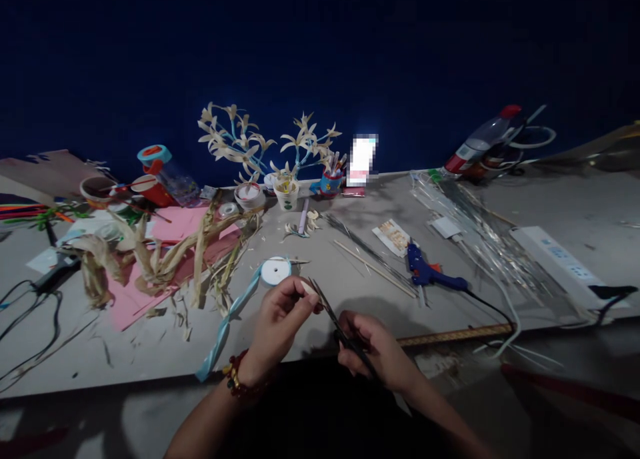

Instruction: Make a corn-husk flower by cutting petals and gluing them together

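Left hand [286,322] pinches a small pale piece [311,289] at its fingertips; right hand [376,347] grips dark scissors [334,317], blades just beside it. Ribbon spool [276,271] beyond left hand, blue glue gun [434,272] beyond right.

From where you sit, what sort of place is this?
Probably a grey craft worktable: the right hand holds dark metal scissors, a blue plastic glue gun lies nearby, and cream, star-shaped flowers stand behind.

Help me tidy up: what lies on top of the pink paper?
Dried, husk-like strips lie across the pink paper. The areas directly beneath them are covered, so can't be seen.
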`<state>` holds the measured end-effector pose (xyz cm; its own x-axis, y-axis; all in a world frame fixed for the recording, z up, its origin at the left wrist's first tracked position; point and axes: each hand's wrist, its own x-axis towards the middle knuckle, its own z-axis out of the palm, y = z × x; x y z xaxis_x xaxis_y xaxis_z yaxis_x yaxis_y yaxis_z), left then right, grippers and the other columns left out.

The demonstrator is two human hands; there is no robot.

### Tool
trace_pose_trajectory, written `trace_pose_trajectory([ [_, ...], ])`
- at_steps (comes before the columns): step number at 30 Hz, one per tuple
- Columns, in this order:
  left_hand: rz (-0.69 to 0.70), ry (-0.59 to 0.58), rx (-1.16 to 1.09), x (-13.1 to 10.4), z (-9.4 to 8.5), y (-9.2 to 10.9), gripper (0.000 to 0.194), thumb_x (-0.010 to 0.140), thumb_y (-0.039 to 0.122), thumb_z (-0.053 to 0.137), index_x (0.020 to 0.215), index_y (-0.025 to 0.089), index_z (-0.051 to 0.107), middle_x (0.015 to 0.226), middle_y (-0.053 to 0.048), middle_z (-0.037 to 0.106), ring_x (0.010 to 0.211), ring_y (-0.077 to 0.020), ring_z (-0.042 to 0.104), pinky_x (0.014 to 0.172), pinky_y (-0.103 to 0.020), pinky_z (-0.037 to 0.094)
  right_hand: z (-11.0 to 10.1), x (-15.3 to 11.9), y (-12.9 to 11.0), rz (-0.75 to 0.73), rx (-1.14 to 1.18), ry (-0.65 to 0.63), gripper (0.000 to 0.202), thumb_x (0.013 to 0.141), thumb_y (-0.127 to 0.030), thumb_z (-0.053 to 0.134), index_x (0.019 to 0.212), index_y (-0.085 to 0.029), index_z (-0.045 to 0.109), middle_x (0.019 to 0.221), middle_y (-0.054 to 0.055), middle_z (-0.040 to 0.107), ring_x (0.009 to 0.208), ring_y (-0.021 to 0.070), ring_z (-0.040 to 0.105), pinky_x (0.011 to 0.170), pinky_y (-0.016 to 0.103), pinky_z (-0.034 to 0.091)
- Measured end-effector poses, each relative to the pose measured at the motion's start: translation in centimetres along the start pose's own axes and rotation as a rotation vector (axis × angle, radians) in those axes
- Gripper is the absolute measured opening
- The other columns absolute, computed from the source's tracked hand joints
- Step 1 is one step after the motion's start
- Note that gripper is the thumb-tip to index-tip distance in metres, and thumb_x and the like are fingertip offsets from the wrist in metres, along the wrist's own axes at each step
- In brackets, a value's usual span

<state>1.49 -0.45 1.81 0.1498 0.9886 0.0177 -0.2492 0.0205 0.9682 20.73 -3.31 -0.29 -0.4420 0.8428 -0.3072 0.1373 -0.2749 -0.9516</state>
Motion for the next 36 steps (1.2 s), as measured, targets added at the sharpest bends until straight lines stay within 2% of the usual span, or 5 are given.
trace_pose_trajectory([
  [24, -0.008, -0.058, 0.009, 0.0, -0.5, 0.8, 0.017, 0.094, 0.027, 0.066, 0.08, 0.019, 0.06, 0.076, -0.001, 0.064, 0.073, -0.0139, 0.057, 0.072, -0.026, 0.044, -0.3, 0.4, 0.4, -0.09, -0.152, 0.041, 0.055, 0.072, -0.062, 0.079, 0.067, -0.024, 0.039, 0.057, -0.007, 0.041, 0.051, 0.01, 0.035, 0.046, 0.023, 0.025],
  [29, -0.021, -0.04, 0.018, -0.2, -0.6, 0.7, 0.018, 0.093, 0.028, 0.067, 0.079, 0.018, 0.061, 0.078, -0.002, 0.065, 0.075, -0.0149, 0.058, 0.073, -0.026, 0.045, -0.9, 0.8, 1.1, -0.058, -0.125, 0.128, 0.051, 0.076, -0.062, 0.073, 0.07, -0.025, 0.039, 0.057, -0.008, 0.041, 0.049, 0.0111, 0.04, 0.049, 0.024, 0.031],
  [31, -0.028, -0.033, 0.008, -0.3, -0.7, 0.6, 0.019, 0.093, 0.029, 0.067, 0.078, 0.018, 0.061, 0.077, -0.002, 0.065, 0.075, -0.0153, 0.058, 0.074, -0.027, 0.045, -1.8, 1.1, 1.4, -0.052, -0.295, 0.213, 0.047, 0.077, -0.058, 0.073, 0.069, -0.024, 0.041, 0.059, -0.007, 0.044, 0.053, 0.0127, 0.042, 0.052, 0.025, 0.032],
  [34, -0.037, -0.031, -0.015, -0.4, -0.8, 0.2, 0.019, 0.093, 0.029, 0.067, 0.078, 0.018, 0.061, 0.076, -0.002, 0.064, 0.075, -0.0153, 0.057, 0.074, -0.027, 0.044, -3.4, 1.5, 2.0, 0.011, -0.726, 0.331, 0.038, 0.08, -0.052, 0.072, 0.071, -0.023, 0.049, 0.064, -0.004, 0.053, 0.061, 0.0162, 0.048, 0.056, 0.026, 0.03],
  [36, -0.036, -0.033, -0.025, -0.4, -0.9, 0.0, 0.019, 0.093, 0.029, 0.067, 0.079, 0.017, 0.061, 0.076, -0.002, 0.063, 0.074, -0.0149, 0.057, 0.074, -0.027, 0.044, -4.2, 1.6, 2.5, 0.027, -0.957, 0.37, 0.025, 0.086, -0.044, 0.069, 0.08, -0.023, 0.056, 0.077, 0.001, 0.064, 0.069, 0.019, 0.056, 0.059, 0.027, 0.03],
])
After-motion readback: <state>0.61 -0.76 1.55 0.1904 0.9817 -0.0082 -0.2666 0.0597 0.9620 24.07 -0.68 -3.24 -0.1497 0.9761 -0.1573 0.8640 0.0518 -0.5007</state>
